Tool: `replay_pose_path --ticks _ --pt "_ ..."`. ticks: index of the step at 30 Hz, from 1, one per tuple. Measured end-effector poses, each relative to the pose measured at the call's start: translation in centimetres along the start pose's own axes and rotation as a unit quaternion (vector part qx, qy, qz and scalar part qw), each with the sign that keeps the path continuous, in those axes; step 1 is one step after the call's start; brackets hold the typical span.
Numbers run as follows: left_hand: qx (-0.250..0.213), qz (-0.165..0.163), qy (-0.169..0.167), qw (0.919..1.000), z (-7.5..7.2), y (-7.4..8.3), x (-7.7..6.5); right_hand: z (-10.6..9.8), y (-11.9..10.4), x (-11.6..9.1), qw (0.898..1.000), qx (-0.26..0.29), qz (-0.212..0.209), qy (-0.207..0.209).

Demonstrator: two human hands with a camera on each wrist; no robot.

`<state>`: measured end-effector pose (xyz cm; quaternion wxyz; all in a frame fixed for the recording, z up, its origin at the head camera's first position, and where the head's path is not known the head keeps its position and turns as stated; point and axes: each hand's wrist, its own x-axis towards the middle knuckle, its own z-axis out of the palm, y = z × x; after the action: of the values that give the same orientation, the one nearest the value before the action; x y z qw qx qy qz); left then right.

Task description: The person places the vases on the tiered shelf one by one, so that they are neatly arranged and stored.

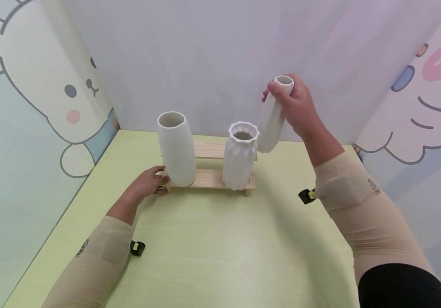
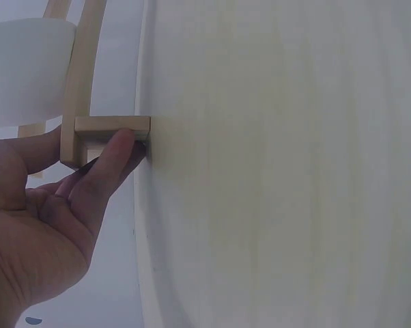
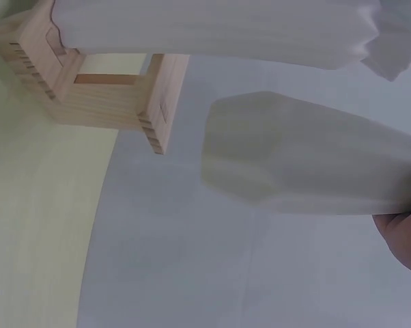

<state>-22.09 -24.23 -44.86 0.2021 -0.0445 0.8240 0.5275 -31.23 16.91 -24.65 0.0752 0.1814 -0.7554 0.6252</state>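
Note:
My right hand (image 1: 299,107) grips a slim faceted white vase (image 1: 271,124) round its neck, raised and tilted behind the right end of a two-step wooden stand (image 1: 210,179). In the right wrist view the vase's base (image 3: 239,154) hangs beside the stand's upper step (image 3: 163,102). My left hand (image 1: 148,185) holds the left end of the lower step; in the left wrist view its fingers lie against the stand's short leg (image 2: 113,126). A tall smooth white vase (image 1: 178,149) stands on the lower step at left, a pleated white vase (image 1: 239,162) at right.
The stand is on a pale yellow-green table (image 1: 205,248) close to a plain back wall (image 1: 189,64). Side walls with cartoon animals (image 1: 43,77) rise at left and right. Small black clips (image 1: 137,248) show beside both forearms.

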Motion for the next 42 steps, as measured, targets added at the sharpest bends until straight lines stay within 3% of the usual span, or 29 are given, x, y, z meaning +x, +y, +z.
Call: replay_pose_path --ticks 25,42 --pt "-0.003 0.000 0.000 1.0000 0.1 0.4 -0.4 3.5 -0.2 1.8 0.999 0.031 -0.004 -0.018" --pt "-0.005 -0.005 0.005 1.0000 0.3 0.3 -0.4 5.1 -0.2 2.2 0.999 0.014 -0.003 -0.038"
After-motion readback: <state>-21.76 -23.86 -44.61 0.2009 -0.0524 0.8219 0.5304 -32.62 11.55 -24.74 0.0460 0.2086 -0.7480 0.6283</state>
